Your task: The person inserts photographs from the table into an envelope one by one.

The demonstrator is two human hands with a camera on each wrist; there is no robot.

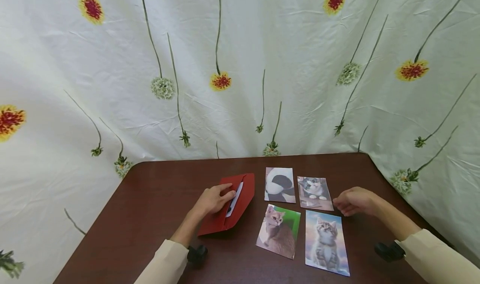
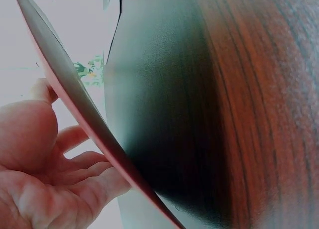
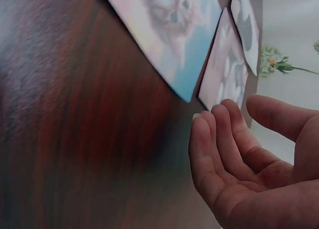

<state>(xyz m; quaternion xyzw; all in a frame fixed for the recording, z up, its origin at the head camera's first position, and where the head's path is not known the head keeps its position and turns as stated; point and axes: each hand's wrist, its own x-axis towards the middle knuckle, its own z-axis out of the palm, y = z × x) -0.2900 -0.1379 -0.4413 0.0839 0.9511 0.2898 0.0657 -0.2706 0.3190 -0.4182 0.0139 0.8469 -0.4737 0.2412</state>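
Observation:
A red envelope (image 1: 240, 211) lies tilted on the left part of the table, partly lifted off the wood. A white card with a dark spot (image 1: 234, 200) shows in its opening. My left hand (image 1: 214, 198) grips the envelope by its upper side, thumb near the card; the envelope (image 2: 94, 124) hides some fingertips in the left wrist view. Loosely curled, my right hand (image 1: 356, 201) holds nothing. It hovers by the edge of a grey-and-white kitten photo (image 1: 315, 192). Below that photo lies a sitting tabby kitten photo (image 1: 326, 242) on blue and pink.
A cat photo with green background (image 1: 279, 230) and a black-and-white picture (image 1: 280, 185) complete a two-by-two group on the brown table (image 1: 157, 200). A white flowered cloth (image 1: 240, 121) hangs behind the table's far edge. Each wrist wears a dark camera.

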